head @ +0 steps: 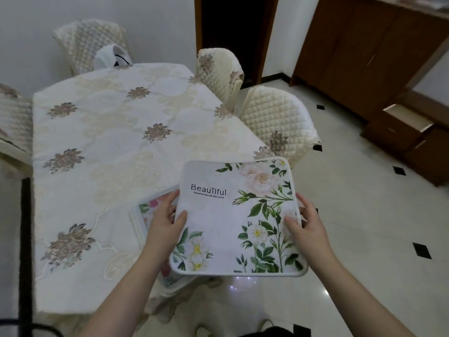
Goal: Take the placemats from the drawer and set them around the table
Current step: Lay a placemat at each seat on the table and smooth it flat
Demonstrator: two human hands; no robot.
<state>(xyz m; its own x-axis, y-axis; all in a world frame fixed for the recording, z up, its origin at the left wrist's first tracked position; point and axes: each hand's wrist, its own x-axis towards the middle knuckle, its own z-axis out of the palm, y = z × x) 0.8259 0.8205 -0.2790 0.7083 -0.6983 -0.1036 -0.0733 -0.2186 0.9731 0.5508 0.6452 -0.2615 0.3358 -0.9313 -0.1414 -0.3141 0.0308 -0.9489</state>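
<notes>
White floral placemat [233,215] is hanging over the table [109,147] corner, both hands pinching it: left hand [165,220] gripping its left edge, right hand [307,224] its right. Another mat [145,210] is lying beneath.

Both my forearms reach forward, bare. My left hand [165,215] pinches the placemat [233,215] at its left edge, thumb on top. My right hand [308,222] pinches its right edge, thumb on top.
</notes>
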